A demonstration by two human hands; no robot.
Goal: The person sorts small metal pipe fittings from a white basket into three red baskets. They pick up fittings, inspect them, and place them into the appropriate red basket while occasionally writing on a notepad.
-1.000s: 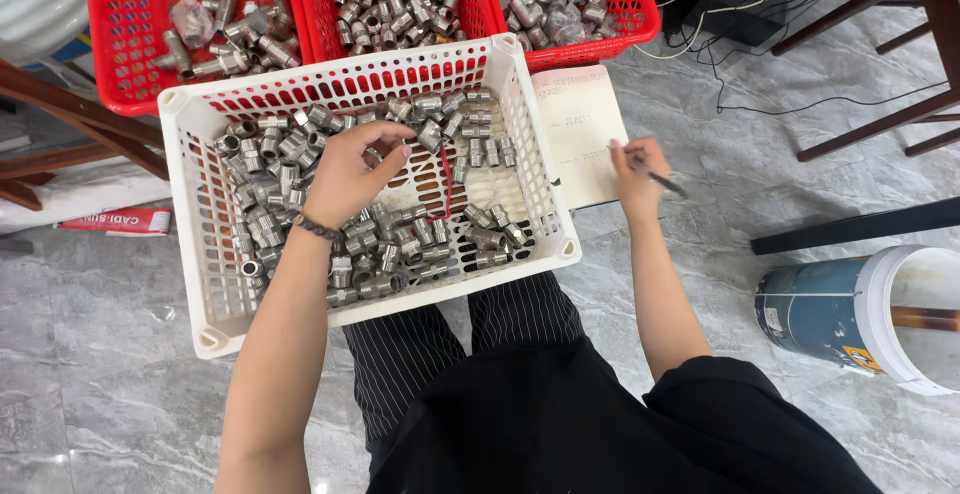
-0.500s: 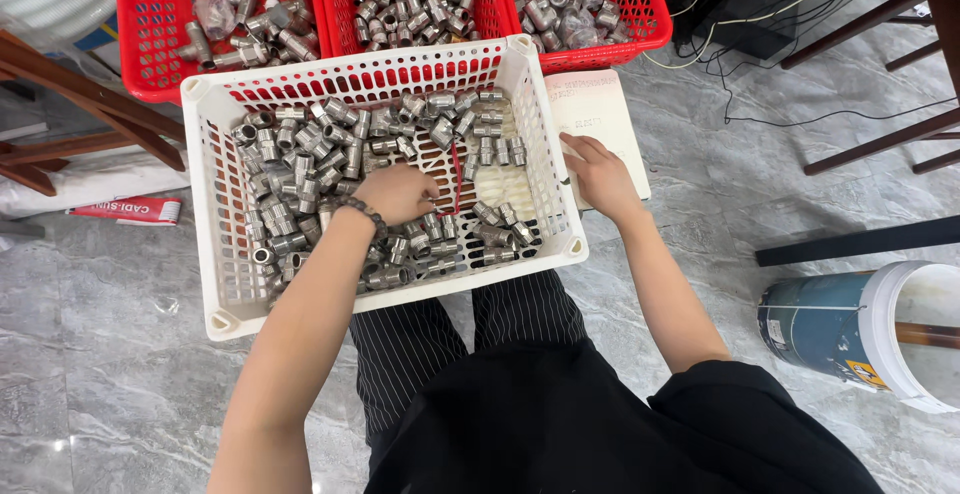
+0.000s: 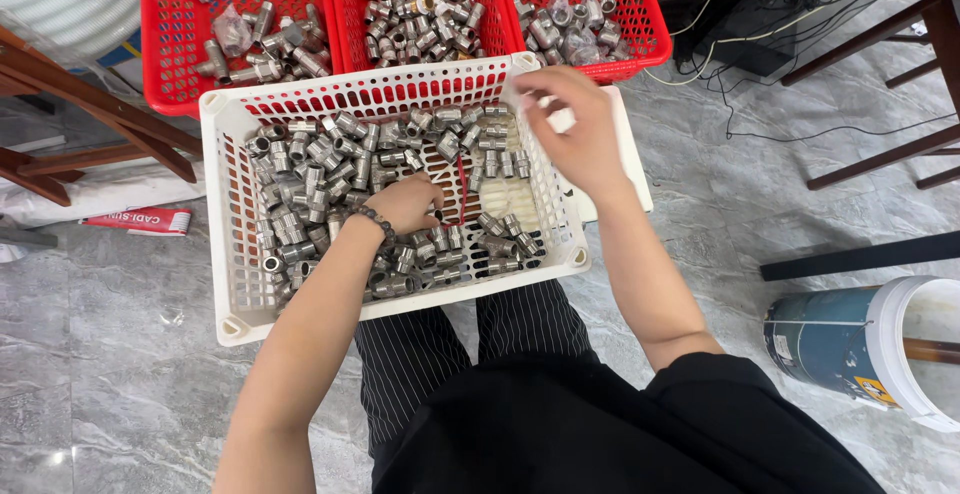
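A white slotted basket (image 3: 215, 214) rests on my lap, filled with several short silver metal pipe fittings (image 3: 300, 184). My left hand (image 3: 405, 204), with a bead bracelet on the wrist, is sunk in the middle of the pile, fingers curled down around fittings. A thin red stick (image 3: 462, 189) lies just to the right of it. My right hand (image 3: 570, 129) hovers blurred over the basket's far right corner, fingers bent. Whether it holds anything is unclear.
Three red baskets (image 3: 160, 34) of similar fittings line the far side. A white pad (image 3: 635, 164) lies under the basket's right edge. A blue and white bucket (image 3: 850, 344) stands at right, cables (image 3: 740, 14) and dark chair legs (image 3: 880, 144) beyond, wooden legs (image 3: 90, 104) at left.
My right hand left the pad, where it held a pen, crossed the basket's right edge and rose to its far corner. My left hand closed and dug deeper into the fittings.
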